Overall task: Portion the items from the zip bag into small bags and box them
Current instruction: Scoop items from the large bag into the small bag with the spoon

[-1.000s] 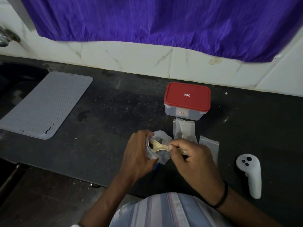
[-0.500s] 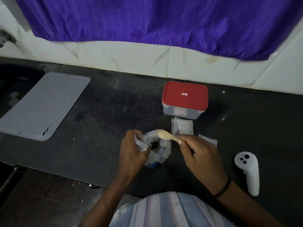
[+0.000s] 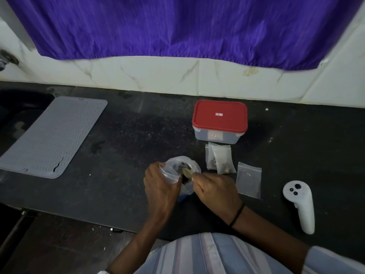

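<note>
Two hands engaged near the table's front edge: your left hand (image 3: 161, 184) grips a small bag (image 3: 170, 172) open, your right hand (image 3: 216, 189) pinches the spoon (image 3: 186, 172) over the zip bag (image 3: 184, 165). Keep the mouth wide; tip slowly.

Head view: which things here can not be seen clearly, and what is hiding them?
- Items in the zip bag: dark and blurred, kind unclear.
- Spoon handle: hidden inside the right hand.
- Small bag lower part: covered by the left hand.
- Box contents: hidden by the red lid and cloudy walls.
- Filled bags: contents too small to identify.
- Tap: cut off by the left edge.
</note>
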The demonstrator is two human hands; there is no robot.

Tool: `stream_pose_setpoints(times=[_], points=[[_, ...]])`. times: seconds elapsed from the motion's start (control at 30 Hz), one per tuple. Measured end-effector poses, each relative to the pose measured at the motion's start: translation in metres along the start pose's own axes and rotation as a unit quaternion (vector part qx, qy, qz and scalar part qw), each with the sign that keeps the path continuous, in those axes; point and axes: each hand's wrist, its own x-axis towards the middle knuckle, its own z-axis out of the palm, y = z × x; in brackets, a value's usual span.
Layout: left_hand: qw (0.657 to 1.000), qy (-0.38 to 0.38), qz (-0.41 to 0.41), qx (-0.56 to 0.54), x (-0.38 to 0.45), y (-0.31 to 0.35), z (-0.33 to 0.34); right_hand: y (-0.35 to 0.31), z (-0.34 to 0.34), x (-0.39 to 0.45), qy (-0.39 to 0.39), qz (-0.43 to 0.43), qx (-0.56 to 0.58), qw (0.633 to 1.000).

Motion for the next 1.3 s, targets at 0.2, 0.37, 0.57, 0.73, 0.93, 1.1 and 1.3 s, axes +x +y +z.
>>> stream_pose_setpoints(times=[0.2, 0.37, 0.57, 0.73, 0.93, 1.1, 1.3], points=[[0.993, -0.067, -0.065, -0.067, -0.006, 0.006, 0.002, -0.004, 0.005, 0.000, -0.077, 0.026, -0.072, 0.994], [0.982, -0.117, -0.094, -0.115, -0.002, 0.001, 0.004, -0.004, 0.016, -0.006, -0.099, 0.084, -0.011, 0.992], [0.961, -0.158, -0.128, -0.189, 0.006, -0.007, 0.002, 0.000, 0.022, -0.014, -0.159, 0.201, 0.166, 0.952], [0.950, -0.174, -0.147, -0.213, 0.008, -0.014, 0.005, -0.001, 0.024, -0.020, -0.135, 0.311, 0.276, 0.899], [0.951, -0.182, -0.127, -0.217, 0.008, -0.020, 0.007, 0.004, 0.015, -0.026, -0.065, 0.401, 0.374, 0.834], [0.950, -0.155, -0.051, -0.267, 0.003, -0.018, -0.011, 0.007, -0.012, -0.034, -0.027, 0.422, 0.407, 0.810], [0.977, -0.077, 0.114, -0.163, 0.004, -0.011, -0.023, -0.012, -0.059, -0.021, 0.008, 0.380, 0.456, 0.805]])
